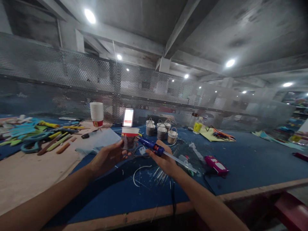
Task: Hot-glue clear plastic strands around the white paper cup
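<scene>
My left hand [108, 157] is closed around a small paper cup [129, 137] with a white rim, a red band and a grey wrapped body, held upright above the blue table. My right hand [162, 160] grips a blue hot glue gun [152, 146] with a clear glue stick sticking out behind it toward the right. The gun's nozzle points left at the cup's side, close to touching it. A black cord runs from the gun down over the table's front edge.
Several finished wrapped cups with wire handles [161, 131] stand behind. A stack of paper cups [96, 114] sits at the left on a brown board [24, 173] with scissors and sticks. A pink tool [216, 164] lies right. A yellow bottle [197, 126] and perforated metal screen [72, 83] stand beyond.
</scene>
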Motion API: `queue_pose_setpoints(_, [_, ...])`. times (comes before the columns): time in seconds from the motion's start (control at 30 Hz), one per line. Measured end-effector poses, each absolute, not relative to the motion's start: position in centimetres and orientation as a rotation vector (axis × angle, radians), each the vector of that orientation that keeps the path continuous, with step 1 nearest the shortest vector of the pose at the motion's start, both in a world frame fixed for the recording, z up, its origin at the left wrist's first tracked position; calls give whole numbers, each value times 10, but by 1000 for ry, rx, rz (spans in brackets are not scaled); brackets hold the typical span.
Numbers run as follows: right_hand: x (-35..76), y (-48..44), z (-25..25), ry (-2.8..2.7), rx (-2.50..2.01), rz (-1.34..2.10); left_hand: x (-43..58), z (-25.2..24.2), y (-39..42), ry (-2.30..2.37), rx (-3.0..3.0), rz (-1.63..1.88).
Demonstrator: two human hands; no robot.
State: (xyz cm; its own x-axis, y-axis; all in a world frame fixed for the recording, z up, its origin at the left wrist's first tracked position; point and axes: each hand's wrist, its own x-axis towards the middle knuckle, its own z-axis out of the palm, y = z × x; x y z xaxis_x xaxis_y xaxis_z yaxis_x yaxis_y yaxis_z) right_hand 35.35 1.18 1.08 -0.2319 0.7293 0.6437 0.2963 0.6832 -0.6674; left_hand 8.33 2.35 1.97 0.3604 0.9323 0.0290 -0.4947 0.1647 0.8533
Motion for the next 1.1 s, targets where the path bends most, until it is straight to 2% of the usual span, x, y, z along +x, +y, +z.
queue_pose_setpoints(1.1, [354,15,8,-1782,-929,452,81,17,27,550,899,1100])
